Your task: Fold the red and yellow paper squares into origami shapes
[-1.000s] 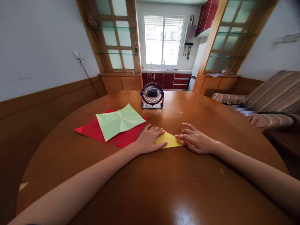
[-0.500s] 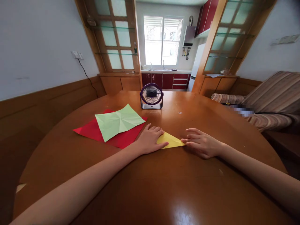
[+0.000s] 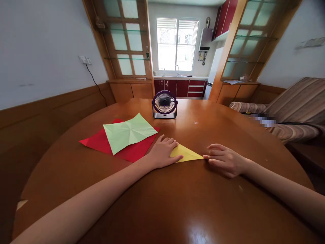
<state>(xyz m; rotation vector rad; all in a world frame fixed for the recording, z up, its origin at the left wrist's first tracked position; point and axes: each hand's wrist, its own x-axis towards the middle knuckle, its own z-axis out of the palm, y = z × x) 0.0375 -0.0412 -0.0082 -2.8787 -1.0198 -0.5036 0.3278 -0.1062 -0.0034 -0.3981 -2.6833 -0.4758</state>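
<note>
A folded piece of yellow paper (image 3: 188,154) lies on the wooden table, its narrow tip pointing right. My left hand (image 3: 164,152) presses flat on its left part, fingers spread, hiding that end. At the tip, my right hand (image 3: 224,160) touches or nearly touches the paper with its index finger; the other fingers are loosely bent and apart. Just left of my left hand, a creased light green sheet (image 3: 130,131) rests on top of red paper (image 3: 93,142).
A small purple fan (image 3: 165,103) stands on the round brown table (image 3: 162,206) beyond my hands. A striped armchair (image 3: 294,108) is at the right. Behind the table are wooden cabinets (image 3: 142,90) and a kitchen with a window (image 3: 177,44).
My right hand has slid a little to the right, uncovering more of the yellow paper's tip. My left hand stays pressed on the paper.
</note>
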